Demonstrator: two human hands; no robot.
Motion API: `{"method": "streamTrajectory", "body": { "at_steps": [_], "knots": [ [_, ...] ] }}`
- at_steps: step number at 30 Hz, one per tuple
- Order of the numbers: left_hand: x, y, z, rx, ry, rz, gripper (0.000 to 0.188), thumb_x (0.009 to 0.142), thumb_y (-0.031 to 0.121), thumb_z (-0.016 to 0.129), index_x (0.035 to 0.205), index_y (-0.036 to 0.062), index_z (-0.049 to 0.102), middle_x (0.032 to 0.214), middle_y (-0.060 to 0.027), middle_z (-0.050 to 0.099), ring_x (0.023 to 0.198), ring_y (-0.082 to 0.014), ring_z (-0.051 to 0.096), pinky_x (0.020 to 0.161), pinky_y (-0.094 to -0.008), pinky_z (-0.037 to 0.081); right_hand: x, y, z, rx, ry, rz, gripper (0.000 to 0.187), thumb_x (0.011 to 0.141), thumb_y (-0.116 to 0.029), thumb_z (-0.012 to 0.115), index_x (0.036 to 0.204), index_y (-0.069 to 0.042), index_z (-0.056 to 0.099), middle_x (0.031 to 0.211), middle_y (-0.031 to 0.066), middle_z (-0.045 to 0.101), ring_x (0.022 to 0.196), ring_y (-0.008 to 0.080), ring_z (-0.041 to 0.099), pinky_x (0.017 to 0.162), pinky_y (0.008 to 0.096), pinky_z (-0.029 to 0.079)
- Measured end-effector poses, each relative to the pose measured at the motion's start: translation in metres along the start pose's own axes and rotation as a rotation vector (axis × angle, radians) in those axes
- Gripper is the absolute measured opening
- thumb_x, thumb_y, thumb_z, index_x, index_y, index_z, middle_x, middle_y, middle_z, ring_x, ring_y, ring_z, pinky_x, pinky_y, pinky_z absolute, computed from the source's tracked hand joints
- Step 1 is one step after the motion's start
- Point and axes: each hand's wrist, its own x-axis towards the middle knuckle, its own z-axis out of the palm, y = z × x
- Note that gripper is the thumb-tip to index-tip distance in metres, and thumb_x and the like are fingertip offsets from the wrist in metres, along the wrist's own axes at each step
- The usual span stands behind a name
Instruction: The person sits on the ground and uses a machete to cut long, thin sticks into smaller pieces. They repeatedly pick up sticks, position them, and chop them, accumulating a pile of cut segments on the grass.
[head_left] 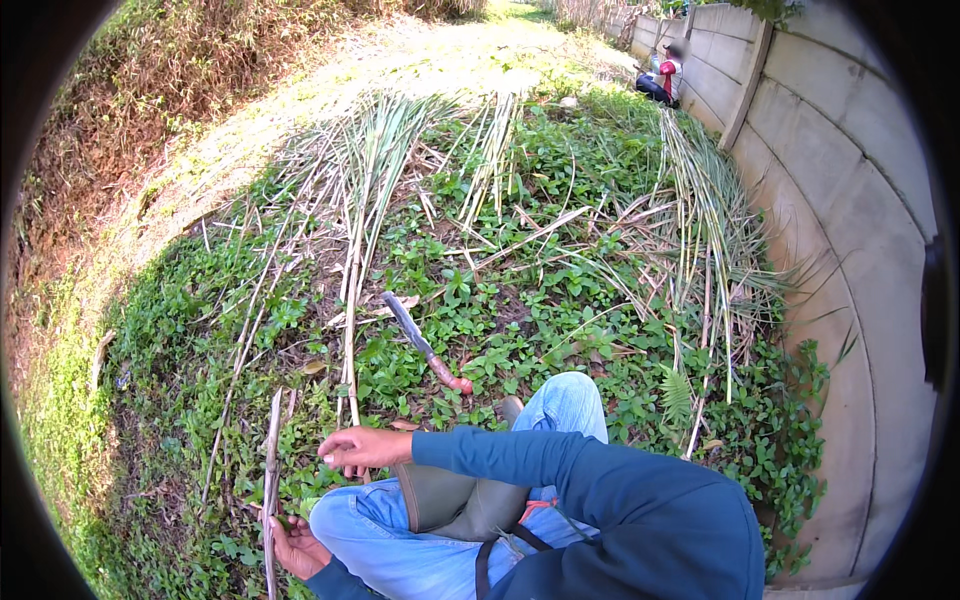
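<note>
Down at the lower left, my left hand (300,548) has its fingers closed around a long, dry, brownish stick (272,470) that stands nearly upright. My right hand (368,449) reaches across my body above my left knee. Its fingers are curled in, with a small pale spot at the fingertips that I cannot make out. On the plants ahead of my legs lies a machete (408,325) with a dark blade and a curved reddish-brown handle. Beyond my right hand, a bundle of long cut stalks (365,190) lies with its thin ends toward me.
Another bundle of stalks (490,160) lies at the centre, and a larger heap (700,220) at the right. A concrete panel wall (850,200) runs along the right side. Far back beside it sits another person (663,75). A dry, brushy bank (130,110) rises at the left.
</note>
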Motion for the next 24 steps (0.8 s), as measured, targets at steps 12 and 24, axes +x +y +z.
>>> {"method": "streamTrajectory", "body": {
  "at_steps": [12,24],
  "knots": [
    [-0.035,0.009,0.01,0.649,-0.31,-0.182,0.038,0.095,0.029,0.052,0.12,-0.0001,0.055,0.107,-0.0129,0.063,0.091,-0.0145,0.059,0.076,-0.0289,0.049,0.051,-0.014,0.063,0.084,0.205,-0.157,0.029,0.094,-0.029,0.056,0.085,-0.001,0.057,0.071,0.0026,0.059,0.058,0.0081,0.054,0.051,0.023,0.044],
    [0.036,0.094,-0.018,1.244,-0.258,0.449,0.024,0.086,0.02,0.065,0.098,-0.0014,0.068,0.075,-0.0112,0.068,0.067,-0.0148,0.064,0.06,-0.0285,0.049,0.087,-0.013,0.122,0.311,0.214,-0.255,0.023,0.096,-0.022,0.052,0.092,0.001,0.055,0.078,0.0086,0.062,0.067,0.013,0.062,0.06,0.0263,0.053]
  ]
}}
